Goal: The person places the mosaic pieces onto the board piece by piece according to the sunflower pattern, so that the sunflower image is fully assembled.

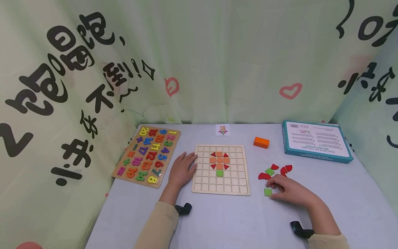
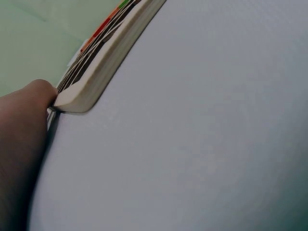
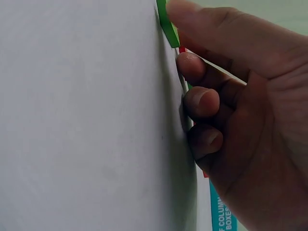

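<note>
A wooden grid board (image 1: pixel 205 188) lies flat in the middle, with orange squares, red triangles and one green square (image 1: pixel 219 173) in its cells. My left hand (image 1: pixel 182 170) rests at its left edge. In the left wrist view the thumb (image 2: pixel 41 94) touches the board's corner (image 2: pixel 79 98). To the right of the board, my right hand (image 1: pixel 290 190) pinches a loose green square tile (image 1: pixel 267 192) low at the table, thumb on its near right corner. The right wrist view shows the thumb against the green tile (image 3: pixel 167 24), the other fingers curled.
Several red pieces (image 1: pixel 264 176) and another green tile (image 1: pixel 269 171) lie beyond the right hand. Behind them are an orange block (image 1: pixel 261 142) and a teal box (image 1: pixel 317 141). A number board (image 1: pixel 146 155) sits at left; a small pattern card (image 1: pixel 222 129) at the back.
</note>
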The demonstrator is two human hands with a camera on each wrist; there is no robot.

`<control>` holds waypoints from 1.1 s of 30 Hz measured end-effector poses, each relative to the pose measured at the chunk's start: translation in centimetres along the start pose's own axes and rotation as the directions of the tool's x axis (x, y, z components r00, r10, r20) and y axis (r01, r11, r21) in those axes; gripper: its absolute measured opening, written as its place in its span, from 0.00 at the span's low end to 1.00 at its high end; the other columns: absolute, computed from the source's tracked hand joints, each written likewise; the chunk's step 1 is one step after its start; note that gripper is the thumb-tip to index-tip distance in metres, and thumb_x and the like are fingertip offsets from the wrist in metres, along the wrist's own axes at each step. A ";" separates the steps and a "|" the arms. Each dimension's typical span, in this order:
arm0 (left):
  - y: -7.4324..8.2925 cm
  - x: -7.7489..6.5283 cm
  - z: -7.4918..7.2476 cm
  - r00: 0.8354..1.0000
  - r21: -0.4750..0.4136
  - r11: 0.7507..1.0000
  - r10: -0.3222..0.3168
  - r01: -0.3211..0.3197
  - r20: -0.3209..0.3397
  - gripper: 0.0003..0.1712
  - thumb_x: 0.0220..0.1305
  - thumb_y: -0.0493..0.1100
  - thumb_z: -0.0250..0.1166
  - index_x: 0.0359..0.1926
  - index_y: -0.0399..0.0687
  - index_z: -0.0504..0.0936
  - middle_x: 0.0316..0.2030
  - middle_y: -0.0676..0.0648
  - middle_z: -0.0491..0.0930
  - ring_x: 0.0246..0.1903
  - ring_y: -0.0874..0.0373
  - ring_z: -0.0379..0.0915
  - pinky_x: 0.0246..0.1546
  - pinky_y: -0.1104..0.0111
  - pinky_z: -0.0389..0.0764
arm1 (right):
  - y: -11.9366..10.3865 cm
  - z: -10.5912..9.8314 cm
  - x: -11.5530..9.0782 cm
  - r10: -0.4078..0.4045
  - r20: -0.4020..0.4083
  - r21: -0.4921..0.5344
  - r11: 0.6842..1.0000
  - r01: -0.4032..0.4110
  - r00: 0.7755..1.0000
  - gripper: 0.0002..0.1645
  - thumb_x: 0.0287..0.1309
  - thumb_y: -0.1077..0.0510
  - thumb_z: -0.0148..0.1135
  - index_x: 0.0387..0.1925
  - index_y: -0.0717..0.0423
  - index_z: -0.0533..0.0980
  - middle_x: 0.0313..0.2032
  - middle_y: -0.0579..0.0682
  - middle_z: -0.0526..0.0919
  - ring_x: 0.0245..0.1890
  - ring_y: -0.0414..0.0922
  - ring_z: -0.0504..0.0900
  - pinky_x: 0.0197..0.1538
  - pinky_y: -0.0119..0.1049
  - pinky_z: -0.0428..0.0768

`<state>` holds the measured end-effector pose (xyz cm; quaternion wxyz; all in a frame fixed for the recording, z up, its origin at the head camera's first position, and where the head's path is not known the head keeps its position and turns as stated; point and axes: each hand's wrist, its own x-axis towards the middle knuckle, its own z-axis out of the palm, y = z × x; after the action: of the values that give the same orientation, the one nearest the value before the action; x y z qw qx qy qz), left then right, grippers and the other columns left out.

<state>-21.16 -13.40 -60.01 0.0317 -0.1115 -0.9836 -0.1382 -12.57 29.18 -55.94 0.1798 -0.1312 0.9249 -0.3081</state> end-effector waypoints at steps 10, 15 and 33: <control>-0.1 0.0 0.0 1.000 -0.001 1.000 0.006 -0.006 -0.007 0.29 0.72 0.62 0.51 0.71 0.67 0.67 0.72 0.60 0.65 0.76 0.53 0.51 0.77 0.54 0.55 | -0.2 0.0 0.0 -0.001 -0.008 -0.024 1.000 0.001 1.000 0.23 0.48 0.46 0.76 0.46 0.41 0.78 0.38 0.41 0.76 0.41 0.42 0.73 0.39 0.26 0.79; -0.2 0.1 0.2 1.000 -0.001 1.000 0.008 -0.008 -0.013 0.29 0.72 0.62 0.51 0.71 0.67 0.67 0.72 0.60 0.65 0.76 0.53 0.51 0.76 0.53 0.56 | -0.1 0.0 0.2 0.000 -0.003 -0.028 1.000 0.000 1.000 0.22 0.48 0.46 0.76 0.45 0.42 0.78 0.37 0.41 0.76 0.42 0.42 0.74 0.39 0.26 0.79; -0.1 0.0 0.2 1.000 -0.008 1.000 0.007 -0.007 -0.014 0.29 0.72 0.63 0.50 0.71 0.67 0.68 0.72 0.60 0.65 0.76 0.53 0.51 0.76 0.53 0.56 | -0.4 0.1 0.9 0.010 -0.016 -0.060 0.998 -0.011 1.000 0.21 0.48 0.47 0.76 0.42 0.45 0.78 0.32 0.41 0.76 0.36 0.41 0.74 0.35 0.27 0.78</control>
<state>-21.19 -13.45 -60.20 0.0388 -0.1140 -0.9824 -0.1429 -13.28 28.50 -55.94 0.1703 -0.1294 0.9358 -0.2803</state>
